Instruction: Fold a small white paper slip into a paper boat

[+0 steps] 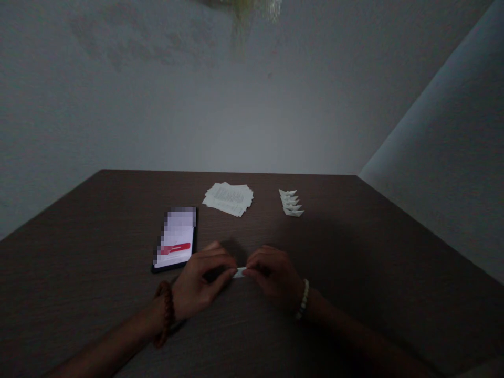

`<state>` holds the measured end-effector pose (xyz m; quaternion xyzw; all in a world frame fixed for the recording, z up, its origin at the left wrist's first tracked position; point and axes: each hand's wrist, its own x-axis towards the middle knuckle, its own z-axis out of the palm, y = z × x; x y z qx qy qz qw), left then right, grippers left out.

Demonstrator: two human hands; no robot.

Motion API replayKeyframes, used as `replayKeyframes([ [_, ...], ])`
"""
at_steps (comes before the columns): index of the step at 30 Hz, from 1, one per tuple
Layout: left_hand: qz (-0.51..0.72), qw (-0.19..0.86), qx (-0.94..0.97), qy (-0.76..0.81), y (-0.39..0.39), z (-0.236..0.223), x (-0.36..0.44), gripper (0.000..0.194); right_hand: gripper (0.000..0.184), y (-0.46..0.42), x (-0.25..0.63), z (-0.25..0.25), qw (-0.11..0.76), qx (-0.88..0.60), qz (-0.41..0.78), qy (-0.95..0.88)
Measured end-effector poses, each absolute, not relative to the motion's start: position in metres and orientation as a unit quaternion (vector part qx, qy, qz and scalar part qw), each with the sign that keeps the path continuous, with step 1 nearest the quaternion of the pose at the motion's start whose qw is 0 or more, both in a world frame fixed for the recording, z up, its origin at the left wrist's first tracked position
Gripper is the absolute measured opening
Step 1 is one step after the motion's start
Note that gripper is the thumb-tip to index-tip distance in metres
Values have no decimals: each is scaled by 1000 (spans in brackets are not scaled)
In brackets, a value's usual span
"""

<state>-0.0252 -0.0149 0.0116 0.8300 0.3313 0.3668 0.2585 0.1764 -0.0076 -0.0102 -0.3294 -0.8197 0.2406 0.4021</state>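
Between my two hands is a small folded piece of white paper (239, 272), held just above or on the dark table. My left hand (205, 275), with a brown beaded bracelet at the wrist, pinches its left end between thumb and fingers. The right end is pinched by my right hand (273, 273), which wears a pale beaded bracelet. My fingertips cover both ends of the paper, so its full shape is hidden. Farther back on the right, several small folded paper boats (292, 203) stand in a close row.
A phone (176, 239) with a lit screen lies left of my left hand, near its knuckles. Beyond my hands sits a loose stack of printed paper sheets (229, 198). The brown wooden table (118, 210) ends at a grey wall (244, 115).
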Motion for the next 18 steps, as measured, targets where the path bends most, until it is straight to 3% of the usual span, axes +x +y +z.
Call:
replayKeyframes([
  [18,365,285,810,360,-12,4,-27,19,9,-6,179,-17,391,-348,239,-818],
])
